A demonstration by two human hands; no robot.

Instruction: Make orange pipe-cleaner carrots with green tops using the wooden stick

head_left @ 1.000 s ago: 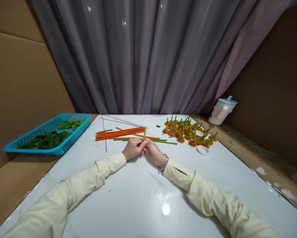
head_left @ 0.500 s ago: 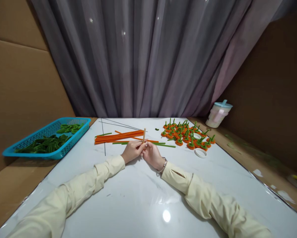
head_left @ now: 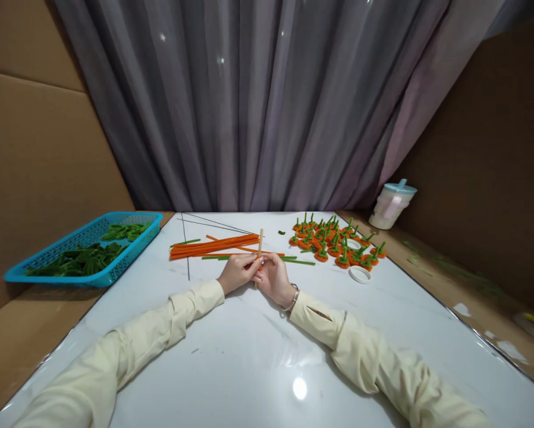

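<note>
Both hands meet over the middle of the white table around a thin pale wooden stick (head_left: 261, 241), which stands nearly upright. My left hand (head_left: 239, 271) is closed, its thumb and fingers pinching the stick. Curled against the other side is my right hand (head_left: 276, 280), its fingertips at the stick too. A bit of orange shows between the fingers, mostly hidden. Just beyond lie a bundle of orange pipe cleaners (head_left: 213, 246) and several green pipe cleaners (head_left: 300, 261). The stick's lower end shows below the hands.
At the left stands a blue basket (head_left: 110, 278) with green looped pieces (head_left: 77, 260). Several orange coiled pieces with green stems (head_left: 321, 254) stand at the back right, near a white ring (head_left: 360, 274). A lidded cup (head_left: 390, 206) is beyond them; thin dark wires (head_left: 217, 223) lie at the back.
The stick has turned or shifted slightly between my fingers, and more of it shows above and below the hands. A bit of orange has come into sight between them. Both arms stay in place.
</note>
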